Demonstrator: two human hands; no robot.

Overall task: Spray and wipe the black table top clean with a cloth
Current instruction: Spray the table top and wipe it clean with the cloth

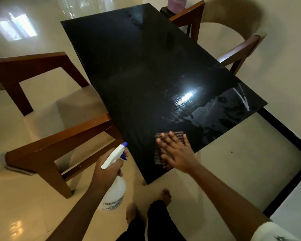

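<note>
The black glossy table top (137,70) stretches away from me, with wet streaks and a bright glare near its right corner. My right hand (175,152) lies flat, fingers spread, pressing a dark checked cloth (159,153) onto the near corner of the table. My left hand (108,169) grips the neck of a white spray bottle (114,190) with a blue nozzle, held upright just off the table's near-left edge, above the floor.
A wooden chair (47,145) stands at the table's left side and another wooden chair (233,54) at the right. A purple object (176,4) sits on a small dark stand beyond the far end. My bare feet (165,197) are on the cream floor tiles.
</note>
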